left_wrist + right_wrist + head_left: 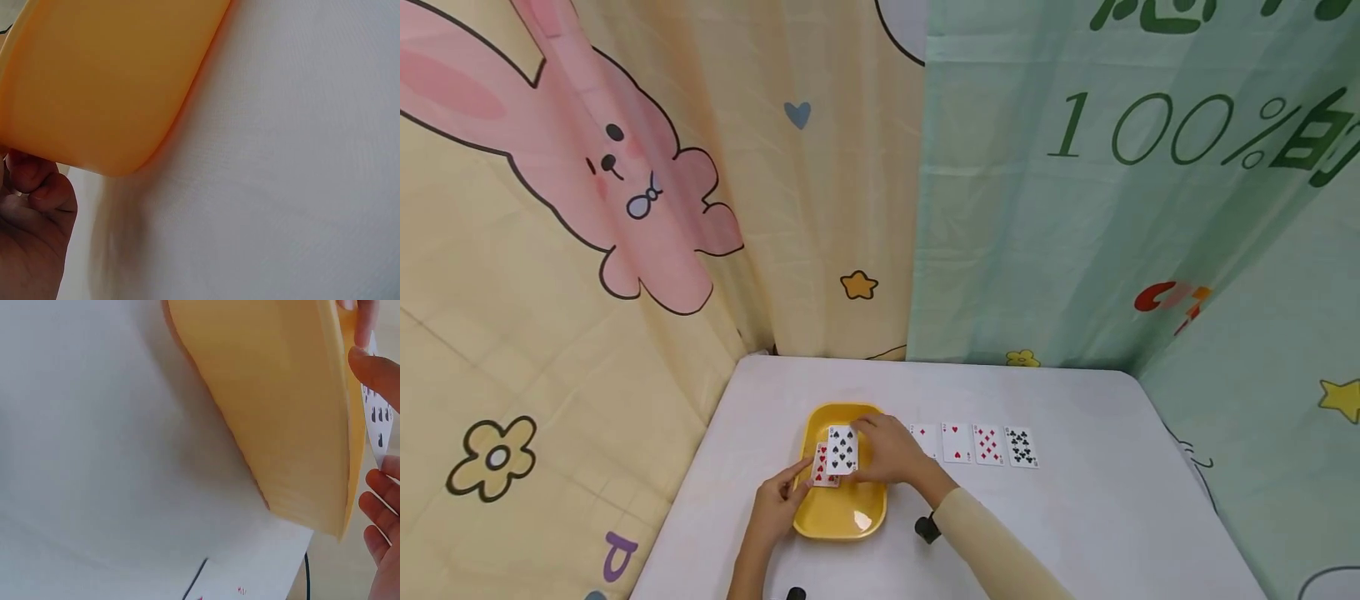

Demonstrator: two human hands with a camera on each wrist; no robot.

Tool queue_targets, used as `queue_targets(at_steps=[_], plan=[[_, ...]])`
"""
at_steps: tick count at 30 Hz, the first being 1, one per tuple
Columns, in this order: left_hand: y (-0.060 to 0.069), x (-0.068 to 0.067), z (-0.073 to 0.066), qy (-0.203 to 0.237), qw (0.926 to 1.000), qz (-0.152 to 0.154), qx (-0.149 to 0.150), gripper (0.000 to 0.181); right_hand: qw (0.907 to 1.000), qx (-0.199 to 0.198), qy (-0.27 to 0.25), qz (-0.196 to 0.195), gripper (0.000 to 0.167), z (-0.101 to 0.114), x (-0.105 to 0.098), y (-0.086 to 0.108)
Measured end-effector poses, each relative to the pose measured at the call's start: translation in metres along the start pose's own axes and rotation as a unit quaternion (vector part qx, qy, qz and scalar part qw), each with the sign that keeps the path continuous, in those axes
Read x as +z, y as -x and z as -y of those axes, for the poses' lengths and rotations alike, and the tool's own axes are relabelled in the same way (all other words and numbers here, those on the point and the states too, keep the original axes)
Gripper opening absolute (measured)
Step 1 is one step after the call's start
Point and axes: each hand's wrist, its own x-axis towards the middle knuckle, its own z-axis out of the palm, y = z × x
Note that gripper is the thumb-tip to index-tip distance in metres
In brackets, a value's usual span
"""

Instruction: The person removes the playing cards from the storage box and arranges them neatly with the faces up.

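Observation:
In the head view a yellow tray [842, 525] stands on the white table. Over it, my right hand [891, 450] pinches a spades playing card [842, 450] by its edges, thumb low and fingers high. Partly behind that card is a red hearts card [820, 468], my left thumb and forefinger meeting its left edge. My left hand [775, 504] is at the tray's left rim; its other fingers appear curled outside the tray in the left wrist view. Right fingers [381, 497] and the tilted spades card [377, 419] show beside the tray wall in the right wrist view.
To the tray's right lies a face-up row: a diamonds card [923, 439] partly hidden by my right hand, a hearts card [957, 442], another diamonds card [988, 444] and a clubs card [1021, 447]. Printed curtains [842, 192] hang behind the table [1075, 533].

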Motion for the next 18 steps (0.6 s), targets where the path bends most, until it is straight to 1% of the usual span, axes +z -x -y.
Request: queue_targets(at_steps=[3, 6, 8, 12, 18], plan=[[-0.001, 0.000, 0.001, 0.002, 1.0000, 0.001, -0.002, 0.037, 0.9996, 0.016, -0.024, -0.006, 0.088, -0.012, -0.011, 0.009], [-0.001, -0.001, 0.002, 0.007, 1.0000, 0.005, -0.005, 0.038, 0.9983, 0.036, -0.043, -0.014, 0.088, -0.031, -0.022, 0.021], [-0.001, 0.000, 0.002, 0.009, 0.9999, 0.008, -0.011, 0.038, 0.9970, 0.053, -0.048, -0.027, 0.089, -0.048, -0.028, 0.032], [-0.001, 0.000, 0.001, 0.011, 0.9997, 0.014, -0.017, 0.038, 0.9944, 0.087, -0.036, -0.048, 0.091, -0.086, -0.041, 0.055], [-0.001, 0.000, 0.001, 0.010, 0.9998, 0.010, -0.011, 0.039, 0.9894, 0.124, -0.036, -0.067, 0.088, -0.140, -0.061, 0.091]])
